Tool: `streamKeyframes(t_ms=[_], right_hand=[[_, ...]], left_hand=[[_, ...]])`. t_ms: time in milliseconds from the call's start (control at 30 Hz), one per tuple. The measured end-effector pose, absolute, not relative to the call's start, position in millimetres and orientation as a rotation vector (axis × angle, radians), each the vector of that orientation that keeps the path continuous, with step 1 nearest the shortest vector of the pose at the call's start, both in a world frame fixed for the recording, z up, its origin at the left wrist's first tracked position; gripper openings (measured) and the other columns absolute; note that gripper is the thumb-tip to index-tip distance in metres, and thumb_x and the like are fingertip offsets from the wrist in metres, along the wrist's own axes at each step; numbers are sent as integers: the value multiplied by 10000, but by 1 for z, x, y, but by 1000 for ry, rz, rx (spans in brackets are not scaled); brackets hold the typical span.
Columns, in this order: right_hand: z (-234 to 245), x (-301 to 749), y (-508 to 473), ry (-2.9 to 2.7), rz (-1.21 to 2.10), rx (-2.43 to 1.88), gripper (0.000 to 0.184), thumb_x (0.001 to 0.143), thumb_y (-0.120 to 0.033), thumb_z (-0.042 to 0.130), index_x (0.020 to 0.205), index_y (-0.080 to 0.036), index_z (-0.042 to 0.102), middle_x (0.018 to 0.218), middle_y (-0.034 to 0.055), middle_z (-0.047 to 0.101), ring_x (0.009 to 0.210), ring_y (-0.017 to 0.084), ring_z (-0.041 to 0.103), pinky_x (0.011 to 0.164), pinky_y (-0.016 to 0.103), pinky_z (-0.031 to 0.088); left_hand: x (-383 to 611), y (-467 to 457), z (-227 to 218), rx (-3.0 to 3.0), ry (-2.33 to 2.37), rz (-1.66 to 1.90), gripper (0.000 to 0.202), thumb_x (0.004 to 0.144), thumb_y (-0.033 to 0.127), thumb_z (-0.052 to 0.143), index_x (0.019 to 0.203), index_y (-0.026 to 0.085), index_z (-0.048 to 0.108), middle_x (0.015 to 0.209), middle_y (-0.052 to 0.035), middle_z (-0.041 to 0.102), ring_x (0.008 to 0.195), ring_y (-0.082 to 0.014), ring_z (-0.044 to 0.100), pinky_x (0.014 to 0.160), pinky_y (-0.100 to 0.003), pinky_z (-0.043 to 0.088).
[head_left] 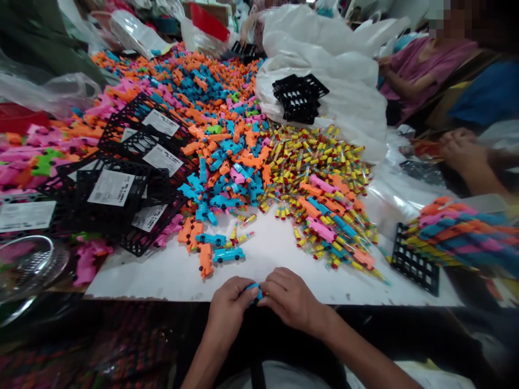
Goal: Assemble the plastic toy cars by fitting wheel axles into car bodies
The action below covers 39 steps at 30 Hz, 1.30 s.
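A workshop, as shown by: one white worktable (270,248); toy cars (227,201), loose, heaped in bulk; small yellow tubes (320,154), massed alongside; black lattice trays (298,100), several, stacked; co-worker in pink (432,73), one, beyond.

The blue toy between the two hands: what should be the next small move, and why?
Perhaps hold the blue toy steady in the left hand and press the small red-yellow bit toward it with the right hand: the hands nearly meet there, with that bit showing between them.
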State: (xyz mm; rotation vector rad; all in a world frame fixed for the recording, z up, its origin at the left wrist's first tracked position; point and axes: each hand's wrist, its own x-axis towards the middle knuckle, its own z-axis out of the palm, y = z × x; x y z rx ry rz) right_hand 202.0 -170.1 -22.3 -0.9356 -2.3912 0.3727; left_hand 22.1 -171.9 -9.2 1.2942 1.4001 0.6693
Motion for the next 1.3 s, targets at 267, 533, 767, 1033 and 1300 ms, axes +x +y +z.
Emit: streamKeyframes(t_ms=[267, 533, 767, 1033, 1300], right_hand=[[-10, 271, -144, -2059, -23, -1253, 189, 923, -362, 552, 986, -203, 632, 845, 60, 655, 818, 192, 575, 793, 335, 443], [-20, 245, -104, -1846, 54, -1480, 276, 949, -232, 453, 1162, -192, 624, 1093, 114, 633, 1058, 240, 542, 957, 410, 435], [-33, 174, -61, -2286, 270, -1220, 244, 921, -203, 531, 1145, -203, 625, 1097, 91, 624, 1025, 232, 501, 894, 370, 428], [-48, 191, -71, -2156, 496, -1387, 145, 950, -200, 446, 996, -160, 578, 978, 93, 607, 937, 211, 520, 839, 330, 426], [-9, 162, -37, -1880, 597, -2187, 437, 950, -483, 426, 1111, -94, 548, 1068, 204, 659, 1014, 294, 625, 831, 372, 451]], left_hand=[[-7, -142, 2, 1731, 1617, 958, 317, 904, 414, 468, 1068, 215, 653, 1085, -94, 632, 1051, -236, 577, 944, -410, 466], [-7, -126, -25, 2319, 1737, 772, 212, 844, 243, 610, 1043, 180, 639, 1037, -106, 627, 999, -280, 556, 891, -449, 463], [2, -134, -36, 2442, 1748, 776, 265, 828, 165, 606, 1092, 147, 602, 1056, -116, 620, 980, -274, 529, 900, -441, 465], [-13, -137, -36, 2399, 1735, 826, 300, 857, 184, 570, 1157, 189, 584, 1083, -106, 590, 1002, -260, 524, 924, -437, 467], [-11, -129, -39, 2426, 1778, 846, 280, 824, 191, 616, 1102, 160, 612, 1089, -131, 576, 997, -285, 519, 910, -457, 471]])
